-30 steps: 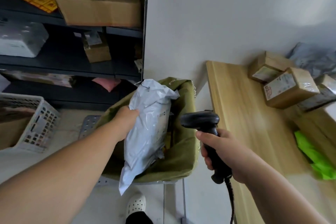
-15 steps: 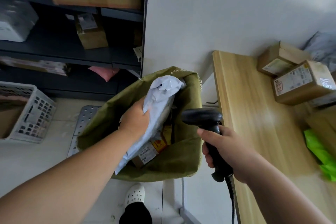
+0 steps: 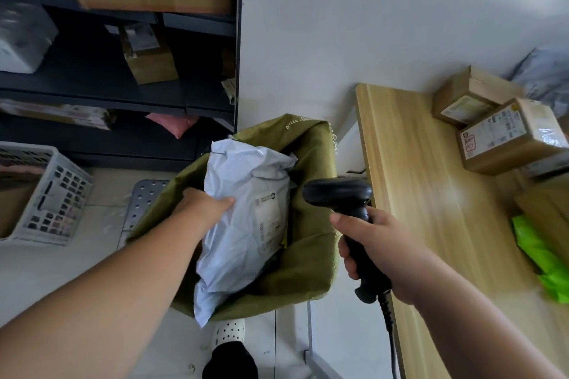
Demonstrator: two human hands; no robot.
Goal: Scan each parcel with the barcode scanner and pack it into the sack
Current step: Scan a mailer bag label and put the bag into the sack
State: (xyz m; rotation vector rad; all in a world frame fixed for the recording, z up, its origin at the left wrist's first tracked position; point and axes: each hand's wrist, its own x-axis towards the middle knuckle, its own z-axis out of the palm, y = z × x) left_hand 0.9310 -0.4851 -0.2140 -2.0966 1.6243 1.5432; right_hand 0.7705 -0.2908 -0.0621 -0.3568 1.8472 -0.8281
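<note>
A green woven sack stands open on the floor left of the wooden table. Over its mouth lies a pale grey poly-mailer parcel, label side up, its lower end hanging past the sack's near rim. My left hand holds the parcel's left edge, thumb on top. My right hand grips the handle of a black barcode scanner, whose head points left toward the parcel's label. More parcels are on the table: two cardboard boxes and a grey bag.
The wooden table runs along the right, with a bright green bag at its right edge. A dark shelf unit holding boxes stands at the back left. A white plastic basket sits on the floor at left. My shoe is just below the sack.
The parcel, half pushed into the sack half a second ago, now lies higher and flatter across the sack's mouth with its label facing up. The scanner has stayed beside it.
</note>
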